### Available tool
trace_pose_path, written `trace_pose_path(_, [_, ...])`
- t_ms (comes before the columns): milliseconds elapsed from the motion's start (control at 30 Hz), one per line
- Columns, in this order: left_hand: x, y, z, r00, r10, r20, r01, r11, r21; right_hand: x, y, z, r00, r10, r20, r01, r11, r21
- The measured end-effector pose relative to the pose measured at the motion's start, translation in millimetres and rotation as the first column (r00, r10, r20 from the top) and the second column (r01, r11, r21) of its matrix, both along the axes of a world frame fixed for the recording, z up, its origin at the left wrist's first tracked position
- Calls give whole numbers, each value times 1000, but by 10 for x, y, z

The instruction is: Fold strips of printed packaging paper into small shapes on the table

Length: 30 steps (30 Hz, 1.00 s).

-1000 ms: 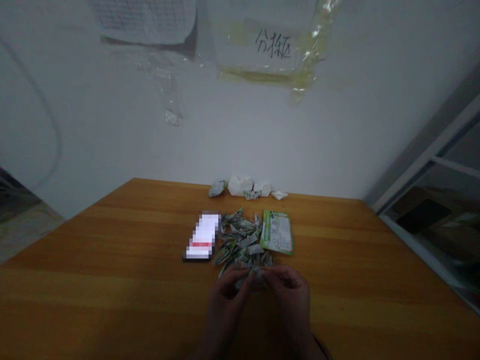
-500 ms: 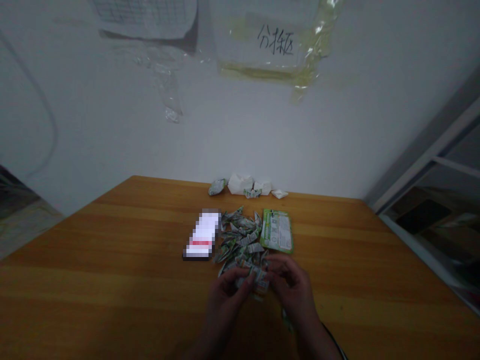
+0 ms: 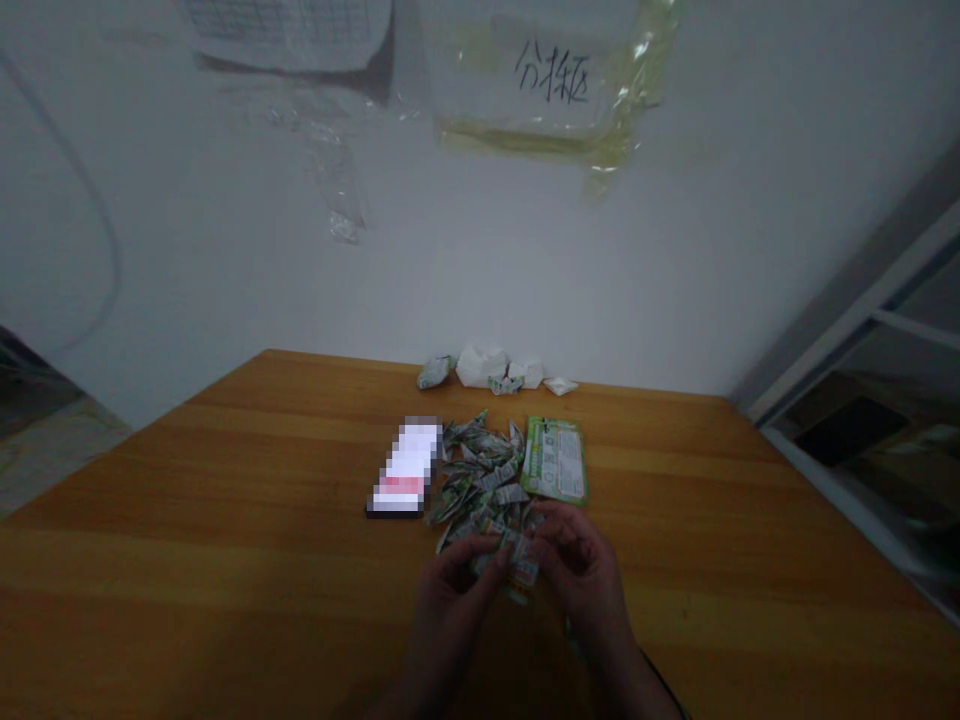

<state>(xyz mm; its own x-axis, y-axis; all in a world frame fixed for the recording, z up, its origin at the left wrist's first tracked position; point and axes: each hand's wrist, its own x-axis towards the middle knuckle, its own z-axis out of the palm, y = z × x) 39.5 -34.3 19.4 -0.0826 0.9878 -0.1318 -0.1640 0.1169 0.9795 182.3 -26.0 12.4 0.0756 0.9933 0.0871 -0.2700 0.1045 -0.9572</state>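
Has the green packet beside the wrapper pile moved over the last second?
No. The green packet lies flat right of the wrapper pile, same spot on the table.

The table [image 3: 225,520] lies open to the left and right of the hands, bare wood reaching both side edges. Straight ahead the way is blocked: a heap of wrappers [image 3: 480,480] sits just beyond the fingers, with a phone [image 3: 405,482] close on its left and a green packet [image 3: 555,462] touching its right. Beyond these a bare strip runs across, then crumpled scraps [image 3: 495,372] line the wall [image 3: 375,280].
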Motion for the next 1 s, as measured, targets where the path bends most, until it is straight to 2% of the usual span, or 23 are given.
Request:
trace_pose_path(133, [-37,19,4,998,-7,-70,13,995,95,29,6,13,1000,-17,15,17,1000,-20])
trace_pose_path(300, [-75,21,32,973,82,-216,-12,952,305,57,-17,-3,980,-112,166,120,992,-38])
trace_pose_path(467, [-57,-17,4,952,110,-287,35,889,457,25,-27,2,981,-164,108,177,976,-127])
trace_pose_path(567, [-51,-37,-35,945,90,-315,59,899,434,29,-8,27,985,-166,57,172,974,-145])
trace_pose_path(733, [-55,-38,-82,944,54,-326,73,928,365,65,11,42,996,-90,20,92,976,-198])
trace_pose_path(900, [-30,-21,-56,952,-2,-306,111,934,339,88,10,8,997,-75,35,80,977,-196])
trace_pose_path(1000, [-18,-16,-21,956,9,-292,95,936,338,87,9,1,997,-72,17,73,982,-173])
